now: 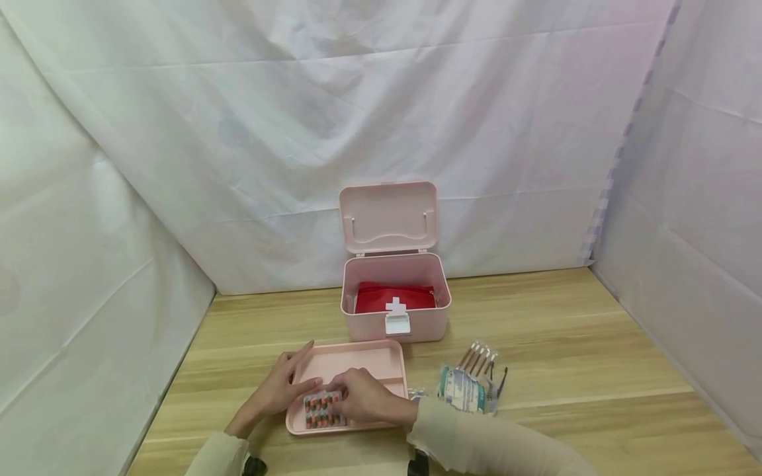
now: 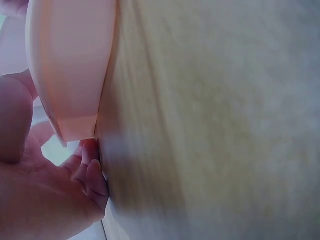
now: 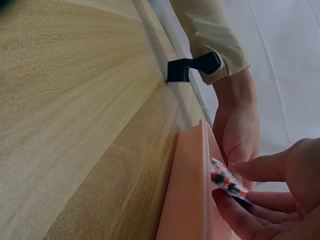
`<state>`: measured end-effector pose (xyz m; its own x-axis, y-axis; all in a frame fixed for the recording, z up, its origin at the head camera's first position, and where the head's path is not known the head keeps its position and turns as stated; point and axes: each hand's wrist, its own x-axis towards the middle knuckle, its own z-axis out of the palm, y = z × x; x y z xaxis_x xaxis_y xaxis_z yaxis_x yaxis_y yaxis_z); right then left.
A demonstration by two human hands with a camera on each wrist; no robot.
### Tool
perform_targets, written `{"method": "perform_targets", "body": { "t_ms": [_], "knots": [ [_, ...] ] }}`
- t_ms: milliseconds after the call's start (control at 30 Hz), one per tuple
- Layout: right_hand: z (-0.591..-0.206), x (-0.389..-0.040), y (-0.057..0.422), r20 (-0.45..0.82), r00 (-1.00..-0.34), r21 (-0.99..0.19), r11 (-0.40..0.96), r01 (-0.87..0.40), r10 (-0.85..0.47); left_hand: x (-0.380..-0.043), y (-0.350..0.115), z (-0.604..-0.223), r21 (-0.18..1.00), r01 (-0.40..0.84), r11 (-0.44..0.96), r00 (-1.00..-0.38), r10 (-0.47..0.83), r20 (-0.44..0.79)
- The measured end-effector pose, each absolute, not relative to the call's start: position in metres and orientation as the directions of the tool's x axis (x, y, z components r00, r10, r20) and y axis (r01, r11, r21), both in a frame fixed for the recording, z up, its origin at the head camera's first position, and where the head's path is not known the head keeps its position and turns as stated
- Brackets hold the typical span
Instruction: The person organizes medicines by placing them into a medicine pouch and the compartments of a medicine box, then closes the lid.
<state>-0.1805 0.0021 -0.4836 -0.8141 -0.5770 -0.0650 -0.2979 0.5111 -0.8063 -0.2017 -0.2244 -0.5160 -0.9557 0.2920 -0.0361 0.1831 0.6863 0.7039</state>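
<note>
A shallow pink tray [image 1: 357, 359] with a raised divider lies on the table. My left hand [image 1: 280, 387] holds its left end, with the thumb over the rim; the left wrist view shows curled fingers [image 2: 91, 175] against the tray's outer corner. In the tray's near left part is a blister pack [image 1: 321, 410] of orange and dark green capsules. My right hand [image 1: 363, 396] pinches this pack by its right side. Thumb and fingers lie on either side of the tilted pack [image 3: 227, 181] in the right wrist view.
Behind the tray stands an open pink first-aid box [image 1: 395, 326] with a red zippered pouch [image 1: 393, 297] inside. Right of the tray lie cotton swabs [image 1: 476, 357], a blue-and-white packet [image 1: 463, 390] and a thin dark tool [image 1: 503, 382]. White cloth [image 1: 286, 132] hangs behind the table.
</note>
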Motion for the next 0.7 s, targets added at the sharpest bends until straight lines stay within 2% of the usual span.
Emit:
{"method": "perform_targets", "body": {
  "t_ms": [100, 367, 533, 700],
  "knots": [
    [-0.482, -0.178, 0.002, -0.065, -0.809, -0.82, 0.493, -0.29, -0.584, -0.202, -0.225, -0.517, 0.71, 0.187, 0.679, -0.95, 0.309, -0.045],
    [-0.481, -0.175, 0.004, -0.005, -0.784, -0.757, 0.515, -0.403, -0.621, -0.203, -0.224, -0.519, 0.691, 0.199, 0.695, -0.952, 0.306, -0.034],
    [-0.479, -0.176, 0.007, -0.031, -0.782, -0.754, 0.528, -0.391, -0.623, -0.203, -0.225, -0.519, 0.674, 0.214, 0.707, -0.952, 0.306, -0.018],
    [-0.475, -0.18, 0.016, -0.003, -0.78, -0.765, 0.504, -0.401, -0.626, -0.203, -0.225, -0.52, 0.672, 0.19, 0.715, -0.959, 0.283, -0.03]
  ]
}}
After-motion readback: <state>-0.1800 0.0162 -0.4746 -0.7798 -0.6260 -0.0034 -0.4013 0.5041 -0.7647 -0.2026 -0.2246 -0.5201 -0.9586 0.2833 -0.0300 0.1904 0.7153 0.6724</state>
